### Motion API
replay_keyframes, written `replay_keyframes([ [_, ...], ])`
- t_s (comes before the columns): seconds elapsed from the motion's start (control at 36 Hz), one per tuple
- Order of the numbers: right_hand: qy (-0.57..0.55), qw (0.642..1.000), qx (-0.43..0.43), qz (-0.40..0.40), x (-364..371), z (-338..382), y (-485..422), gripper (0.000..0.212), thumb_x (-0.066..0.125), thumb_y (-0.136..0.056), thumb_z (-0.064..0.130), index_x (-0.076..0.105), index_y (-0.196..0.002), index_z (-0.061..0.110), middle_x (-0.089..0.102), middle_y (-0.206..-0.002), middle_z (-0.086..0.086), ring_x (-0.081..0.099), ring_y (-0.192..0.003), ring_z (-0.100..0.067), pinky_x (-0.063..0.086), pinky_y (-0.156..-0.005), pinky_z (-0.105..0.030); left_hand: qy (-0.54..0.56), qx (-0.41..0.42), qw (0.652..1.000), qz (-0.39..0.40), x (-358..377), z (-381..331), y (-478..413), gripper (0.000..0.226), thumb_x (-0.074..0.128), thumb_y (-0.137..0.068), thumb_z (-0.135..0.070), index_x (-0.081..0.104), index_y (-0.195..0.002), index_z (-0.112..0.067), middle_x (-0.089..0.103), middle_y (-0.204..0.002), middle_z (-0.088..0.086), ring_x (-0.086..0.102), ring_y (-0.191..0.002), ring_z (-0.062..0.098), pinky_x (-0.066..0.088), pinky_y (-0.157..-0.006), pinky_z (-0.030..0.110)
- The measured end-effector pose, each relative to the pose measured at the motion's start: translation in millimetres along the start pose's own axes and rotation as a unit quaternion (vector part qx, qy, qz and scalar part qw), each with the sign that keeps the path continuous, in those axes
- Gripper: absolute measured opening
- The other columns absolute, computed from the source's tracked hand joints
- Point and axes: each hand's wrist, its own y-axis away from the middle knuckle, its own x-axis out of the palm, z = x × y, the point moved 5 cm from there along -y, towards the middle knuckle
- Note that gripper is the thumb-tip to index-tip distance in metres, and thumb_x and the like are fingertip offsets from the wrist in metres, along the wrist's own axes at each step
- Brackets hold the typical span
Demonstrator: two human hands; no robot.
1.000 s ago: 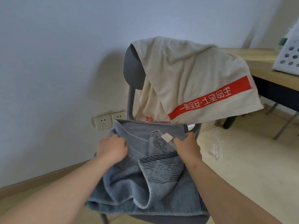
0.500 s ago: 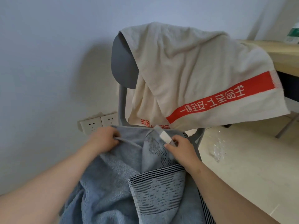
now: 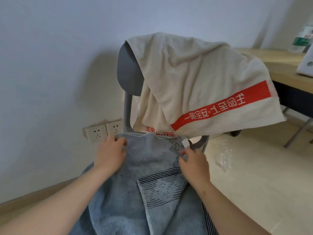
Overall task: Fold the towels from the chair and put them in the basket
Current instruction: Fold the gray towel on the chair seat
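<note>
- Early in the job: a blue towel (image 3: 152, 192) lies rumpled over the seat of a grey chair (image 3: 128, 70), not yet folded, one patterned end flopped across its middle
- A cream towel (image 3: 194, 78) with a red lettered band hangs over the chair back, untouched
- A corner of a white perforated basket (image 3: 307, 65) shows at the right edge, on a wooden table (image 3: 284, 70) well apart from the chair; what it holds cannot be told
- Both towels, on this view, are left to fold and carry over
- The left hand (image 3: 110, 153) pinches the blue towel's far edge at its left corner, fingers curled on the hem
- The right hand (image 3: 194, 165) pinches the same edge near its right corner, just beside a small white label (image 3: 185, 141)
- The hands sit apart with the edge drawn between them, seemingly squaring up for a first fold
</note>
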Motion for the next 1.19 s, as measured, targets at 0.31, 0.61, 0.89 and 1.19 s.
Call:
replay_keyframes([
  [0.31,-0.031,0.976,-0.082,0.198,24,47,108,0.048,0.045,-0.088,0.057,0.044,-0.130,0.033,0.047,-0.129,0.002,0.046,-0.118,-0.019,0.039,-0.094,-0.034,0.077,-0.048,0.996,-0.009,-28,23,119,0.006,0.043,-0.093,-0.020,0.041,-0.091,-0.025,0.046,-0.091,-0.007,0.046,-0.085,0.015,0.036,-0.072,0.029],
  [0.61,-0.103,0.982,0.009,0.158,14,39,130,0.011,0.050,-0.087,0.021,0.057,-0.096,0.020,0.060,-0.096,0.002,0.057,-0.086,-0.016,0.050,-0.072,-0.032,0.066,-0.053,0.994,0.063,-24,51,169,0.041,0.034,-0.097,-0.014,0.037,-0.138,-0.021,0.037,-0.144,-0.002,0.037,-0.131,0.015,0.034,-0.105,0.027],
  [0.89,-0.508,0.802,0.304,-0.082,-15,-21,147,0.016,0.055,-0.083,0.004,0.047,-0.095,0.012,0.056,-0.098,-0.011,0.057,-0.089,-0.028,0.056,-0.071,-0.046,-0.052,-0.022,0.989,0.139,-33,45,162,0.028,0.049,-0.087,-0.026,0.040,-0.113,-0.022,0.051,-0.115,-0.002,0.046,-0.083,0.012,0.033,-0.060,0.023],
  [1.19,-0.459,0.834,0.287,-0.103,-32,-44,163,0.062,0.052,-0.088,0.008,0.027,-0.139,0.033,0.051,-0.111,-0.004,0.058,-0.087,-0.025,0.057,-0.075,-0.046,0.055,-0.109,0.989,0.081,-35,55,169,0.013,0.051,-0.090,-0.021,0.047,-0.102,-0.024,0.054,-0.095,-0.001,0.051,-0.090,0.021,0.042,-0.071,0.030],
])
